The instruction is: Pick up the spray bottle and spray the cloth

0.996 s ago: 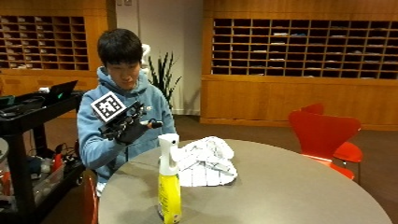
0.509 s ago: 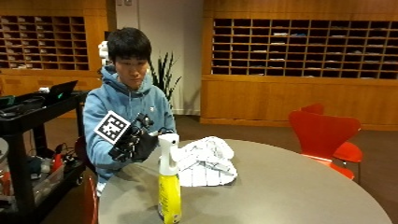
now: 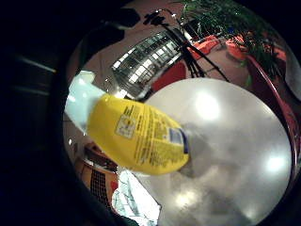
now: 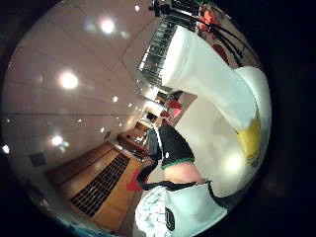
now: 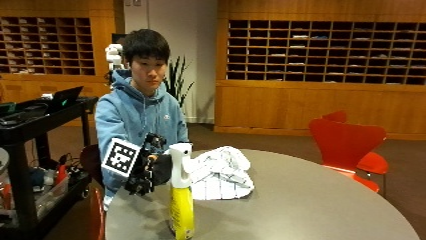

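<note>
While the outside view shows the gloved right hand (image 5: 148, 172) beside the upright spray bottle (image 5: 180, 197), fingers relaxed and grasping nothing, the thumb-side palm view alone reveals the cloth's (image 5: 218, 172) check pattern close up.

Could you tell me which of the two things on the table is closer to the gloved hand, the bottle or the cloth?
The yellow spray bottle: the right hand is beside its white head, while the checked cloth lies beyond the bottle.

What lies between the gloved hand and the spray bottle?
Nothing: in the outside view the gloved right hand hangs beside the spray bottle head, with only air between.
</note>
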### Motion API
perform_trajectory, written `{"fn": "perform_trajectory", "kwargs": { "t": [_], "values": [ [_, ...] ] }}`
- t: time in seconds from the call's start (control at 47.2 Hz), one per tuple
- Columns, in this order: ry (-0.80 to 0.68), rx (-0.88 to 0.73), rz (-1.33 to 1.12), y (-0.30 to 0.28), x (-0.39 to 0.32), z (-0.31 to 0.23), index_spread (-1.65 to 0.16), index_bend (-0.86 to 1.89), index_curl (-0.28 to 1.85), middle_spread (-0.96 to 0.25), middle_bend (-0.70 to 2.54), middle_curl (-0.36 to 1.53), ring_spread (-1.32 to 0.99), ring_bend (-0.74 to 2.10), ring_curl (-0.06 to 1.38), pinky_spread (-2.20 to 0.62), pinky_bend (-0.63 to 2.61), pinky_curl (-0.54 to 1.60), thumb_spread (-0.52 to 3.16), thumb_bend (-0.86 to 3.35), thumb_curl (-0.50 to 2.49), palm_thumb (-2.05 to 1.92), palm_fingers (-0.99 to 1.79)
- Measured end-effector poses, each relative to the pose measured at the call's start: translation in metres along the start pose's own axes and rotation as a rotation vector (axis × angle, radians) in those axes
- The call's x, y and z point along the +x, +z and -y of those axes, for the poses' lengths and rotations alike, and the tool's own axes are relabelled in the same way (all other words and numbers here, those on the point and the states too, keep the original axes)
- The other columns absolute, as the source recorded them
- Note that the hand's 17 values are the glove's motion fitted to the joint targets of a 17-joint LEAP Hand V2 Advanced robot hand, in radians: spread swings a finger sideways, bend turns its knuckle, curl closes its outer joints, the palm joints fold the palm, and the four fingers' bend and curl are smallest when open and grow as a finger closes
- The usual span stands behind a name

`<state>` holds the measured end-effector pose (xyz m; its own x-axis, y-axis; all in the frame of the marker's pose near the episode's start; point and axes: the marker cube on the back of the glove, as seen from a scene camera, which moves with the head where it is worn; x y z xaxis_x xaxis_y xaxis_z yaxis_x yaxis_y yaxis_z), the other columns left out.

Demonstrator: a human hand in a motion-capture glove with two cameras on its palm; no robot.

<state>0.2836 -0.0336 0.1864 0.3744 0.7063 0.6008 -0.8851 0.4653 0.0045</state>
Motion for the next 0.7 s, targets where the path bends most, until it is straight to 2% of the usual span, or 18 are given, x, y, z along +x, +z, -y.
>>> {"fn": "perform_trajectory", "kwargs": {
  "t": [0.382,0.572,0.636,0.7],
  "values": [
    [0.100,0.036,0.055,0.028,-0.007,0.021,-0.15,0.14,0.20,0.07,0.29,0.37,0.11,0.50,0.32,0.22,0.43,0.35,1.01,-0.02,0.37,0.60,0.39],
    [0.138,0.091,0.059,0.034,-0.011,0.037,-0.17,0.18,0.25,0.00,0.31,0.38,0.02,0.54,0.33,0.16,0.31,0.32,0.99,-0.01,0.37,0.65,0.71],
    [0.143,0.085,0.070,0.037,-0.011,0.041,-0.19,0.19,0.27,-0.04,0.32,0.39,-0.03,0.56,0.34,0.10,0.30,0.31,0.98,0.01,0.39,0.72,0.92],
    [0.127,0.072,0.077,0.038,-0.010,0.043,-0.20,0.19,0.29,-0.06,0.25,0.37,-0.07,0.58,0.35,0.06,0.30,0.32,0.99,0.02,0.40,0.77,1.00]
  ]
}}
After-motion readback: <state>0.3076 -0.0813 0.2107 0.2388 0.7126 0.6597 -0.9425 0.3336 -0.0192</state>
